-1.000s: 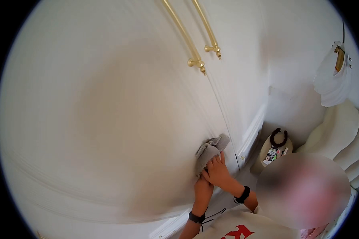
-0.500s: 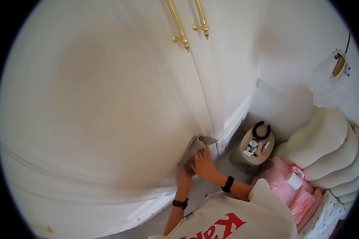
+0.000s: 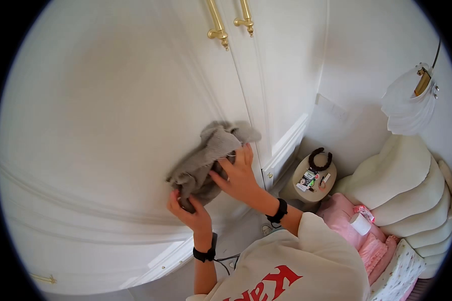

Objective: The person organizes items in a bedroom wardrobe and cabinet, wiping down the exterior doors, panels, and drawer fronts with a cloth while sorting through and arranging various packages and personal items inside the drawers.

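A crumpled grey cloth [image 3: 201, 163] lies against the lower part of a white cabinet door [image 3: 120, 130], near the seam between two doors. My left hand [image 3: 190, 211] grips the cloth's lower left end between thumb and fingers. Higher and to the right, my right hand [image 3: 236, 173] holds the cloth's right side, its fingertips partly in the folds. Black bands circle both wrists.
Gold handles [image 3: 217, 30] stick out from the doors above. At right are a small round table [image 3: 300, 194] with a dark headband [image 3: 320, 159] and small items, a cushioned headboard [image 3: 397, 170], pink pillows [image 3: 336, 213] and a wall lamp [image 3: 409, 108].
The cloth has moved up and left and is more spread out. My left hand has moved left, apart from my right hand. The view has shifted, showing the bed more than a second ago.
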`<act>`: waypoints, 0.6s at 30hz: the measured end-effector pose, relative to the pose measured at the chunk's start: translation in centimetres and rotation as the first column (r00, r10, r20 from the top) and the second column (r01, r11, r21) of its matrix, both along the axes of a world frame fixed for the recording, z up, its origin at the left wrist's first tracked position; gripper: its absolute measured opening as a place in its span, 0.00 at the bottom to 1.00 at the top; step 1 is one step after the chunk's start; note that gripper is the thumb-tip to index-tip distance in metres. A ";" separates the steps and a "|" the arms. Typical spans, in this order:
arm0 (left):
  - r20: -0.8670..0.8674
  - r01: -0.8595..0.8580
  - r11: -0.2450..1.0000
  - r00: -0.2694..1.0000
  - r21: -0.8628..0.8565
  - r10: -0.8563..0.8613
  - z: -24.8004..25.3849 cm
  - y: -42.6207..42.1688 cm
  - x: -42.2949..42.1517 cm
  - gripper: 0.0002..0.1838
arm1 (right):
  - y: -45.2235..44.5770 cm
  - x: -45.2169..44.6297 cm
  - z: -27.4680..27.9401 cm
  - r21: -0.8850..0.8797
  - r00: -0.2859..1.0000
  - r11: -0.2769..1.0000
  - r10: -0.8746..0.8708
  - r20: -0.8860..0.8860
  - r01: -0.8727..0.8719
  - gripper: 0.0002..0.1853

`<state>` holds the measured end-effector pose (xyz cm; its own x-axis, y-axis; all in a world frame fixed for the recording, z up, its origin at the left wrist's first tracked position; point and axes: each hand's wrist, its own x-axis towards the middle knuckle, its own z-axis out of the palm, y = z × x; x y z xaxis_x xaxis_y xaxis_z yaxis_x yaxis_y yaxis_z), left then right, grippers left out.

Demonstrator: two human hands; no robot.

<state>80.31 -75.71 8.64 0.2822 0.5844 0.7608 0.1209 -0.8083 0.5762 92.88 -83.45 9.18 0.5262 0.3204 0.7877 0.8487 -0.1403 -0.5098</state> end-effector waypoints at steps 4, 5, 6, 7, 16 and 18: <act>0.090 -0.166 0.924 0.986 0.343 0.144 2.9 1.2 0.6 0.25 | 2.0 -0.4 6.1 0.116 0.987 0.981 0.152 0.047 -0.156 0.26; 0.103 -0.174 0.911 0.984 0.375 0.146 3.1 1.4 0.6 0.26 | 2.7 -0.8 6.9 0.134 0.981 0.973 0.183 0.057 -0.190 0.26; 0.111 -0.178 0.896 0.983 0.406 0.145 3.2 1.6 0.6 0.26 | 3.4 -1.2 7.4 0.152 0.975 0.964 0.212 0.065 -0.220 0.26; 0.099 -0.172 0.885 0.985 0.432 0.143 2.9 2.0 0.6 0.25 | 4.1 -1.7 7.5 0.180 0.973 0.956 0.229 0.040 -0.233 0.25; -0.501 0.017 0.995 0.865 0.099 0.036 -4.7 0.8 -1.7 0.25 | 5.2 -2.4 -2.6 -0.102 0.966 0.978 0.198 0.169 -0.183 0.21; -0.636 0.093 0.995 0.765 -0.041 -0.098 -7.1 0.6 -1.9 0.26 | 3.4 -2.0 -6.0 -0.249 0.951 0.940 0.273 0.144 -0.233 0.29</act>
<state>78.40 -75.13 1.51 0.7548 0.5330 0.3823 0.3845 -0.8318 0.4004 90.84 -80.04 3.18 0.2658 0.6053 0.7503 0.9435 -0.0037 -0.3313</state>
